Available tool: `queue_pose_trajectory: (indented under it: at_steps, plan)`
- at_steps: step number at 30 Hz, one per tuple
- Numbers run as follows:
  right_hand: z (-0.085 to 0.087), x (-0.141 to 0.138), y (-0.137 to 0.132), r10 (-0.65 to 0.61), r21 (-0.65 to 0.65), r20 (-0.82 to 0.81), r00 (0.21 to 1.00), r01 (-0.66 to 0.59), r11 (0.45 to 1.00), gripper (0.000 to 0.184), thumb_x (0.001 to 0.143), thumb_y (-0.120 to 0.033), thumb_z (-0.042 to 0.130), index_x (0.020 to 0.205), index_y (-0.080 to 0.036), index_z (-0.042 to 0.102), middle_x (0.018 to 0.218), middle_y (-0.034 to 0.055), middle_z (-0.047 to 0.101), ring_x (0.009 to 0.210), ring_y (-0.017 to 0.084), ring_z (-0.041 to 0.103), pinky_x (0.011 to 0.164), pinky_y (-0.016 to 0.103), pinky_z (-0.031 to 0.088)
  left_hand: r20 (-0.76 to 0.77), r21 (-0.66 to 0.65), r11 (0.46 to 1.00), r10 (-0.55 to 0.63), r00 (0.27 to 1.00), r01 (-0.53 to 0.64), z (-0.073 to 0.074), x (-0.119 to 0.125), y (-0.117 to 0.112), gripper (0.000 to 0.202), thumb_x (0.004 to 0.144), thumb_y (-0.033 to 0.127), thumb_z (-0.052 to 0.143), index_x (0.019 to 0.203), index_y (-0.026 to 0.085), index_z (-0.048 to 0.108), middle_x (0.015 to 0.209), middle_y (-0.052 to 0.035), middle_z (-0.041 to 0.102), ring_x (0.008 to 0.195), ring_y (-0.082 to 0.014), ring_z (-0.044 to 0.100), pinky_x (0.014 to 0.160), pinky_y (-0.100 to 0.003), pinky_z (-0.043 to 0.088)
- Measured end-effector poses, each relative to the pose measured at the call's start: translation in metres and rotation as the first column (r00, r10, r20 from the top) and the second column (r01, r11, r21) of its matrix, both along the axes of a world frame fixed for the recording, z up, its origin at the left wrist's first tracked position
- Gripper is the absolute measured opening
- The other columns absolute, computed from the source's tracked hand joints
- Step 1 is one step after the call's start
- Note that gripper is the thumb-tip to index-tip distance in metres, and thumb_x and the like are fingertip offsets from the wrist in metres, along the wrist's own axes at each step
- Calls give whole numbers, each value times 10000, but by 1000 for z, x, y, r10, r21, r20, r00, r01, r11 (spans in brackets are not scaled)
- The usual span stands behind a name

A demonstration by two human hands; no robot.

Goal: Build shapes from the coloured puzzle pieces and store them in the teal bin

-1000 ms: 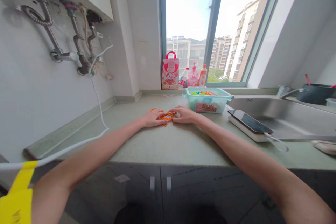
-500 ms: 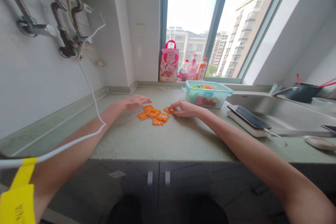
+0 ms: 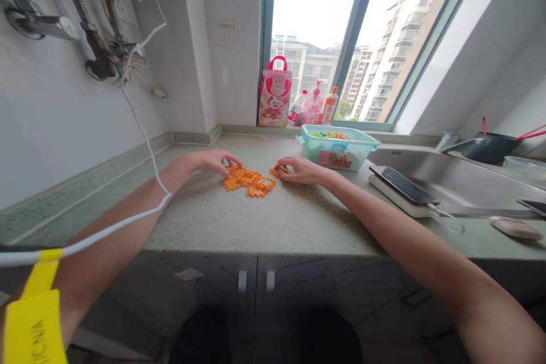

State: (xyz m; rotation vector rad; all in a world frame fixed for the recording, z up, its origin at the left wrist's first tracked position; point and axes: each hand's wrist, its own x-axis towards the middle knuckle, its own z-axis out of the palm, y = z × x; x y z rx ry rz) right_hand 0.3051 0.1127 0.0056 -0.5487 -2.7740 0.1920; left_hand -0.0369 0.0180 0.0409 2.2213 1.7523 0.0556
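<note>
Several flat orange interlocking tiles (image 3: 259, 186) with toothed edges lie clustered and partly joined on the counter, one bearing a white printed label. My left hand (image 3: 213, 162) is at the back left of the cluster, its thumb and fingers curled about the edge of an orange tile (image 3: 236, 172). A separate orange tile (image 3: 278, 171) with a dark and white print sits just right of the cluster. My right hand (image 3: 301, 171) pinches it between thumb and fingers; the hand hides part of it.
A light-green tub (image 3: 335, 151) of colourful pieces stands behind my right hand. A phone (image 3: 403, 185) rests on a white box beside the sink (image 3: 464, 182). A white cable (image 3: 147, 136) crosses over my left forearm. Bottles (image 3: 313, 108) and a pink bag (image 3: 275, 96) line the windowsill.
My left hand has come down and right onto the orange tiles, its fingers curling at the cluster's edge. My right hand keeps its tile. The view has tilted slightly downward.
</note>
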Motion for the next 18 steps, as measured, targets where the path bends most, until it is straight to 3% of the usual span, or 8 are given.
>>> queue_pose_trajectory:
  at_steps: [4,8,12,18]
  plan:
    - [-1,1,2,-59,-4,-7,998,59,998,285,945,-379,739,1163,-200,781,1035,70,798,925,215,730,876,322,528,34,43,999,19,999,-20,-6,-5,4,682,690,532,775,1301,228,758,1249,-79,749,968,-239,677,797,-282,484]
    - [0,-3,-7,-125,10,-110,986,127,992,370,923,-441,775,1189,-184,765,1007,91,789,870,215,719,814,324,528,67,99,992,68,995,-74,-11,-4,4,663,675,591,778,1225,221,768,1192,-77,762,963,-234,668,791,-282,467]
    - [5,-15,-31,-22,-15,-203,979,20,1000,424,980,-517,699,1250,-192,747,1007,85,767,881,205,703,830,329,530,21,117,987,106,994,-108,-9,-3,-1,607,676,582,765,1168,226,786,1118,-79,769,952,-242,668,798,-297,452]
    - [7,-26,-54,68,-42,-29,997,-69,997,301,977,-470,718,1163,-242,778,1074,75,764,902,200,719,841,325,529,-15,81,991,111,994,-109,7,2,-12,486,719,631,736,988,234,812,1013,-65,784,919,-241,662,764,-303,423]
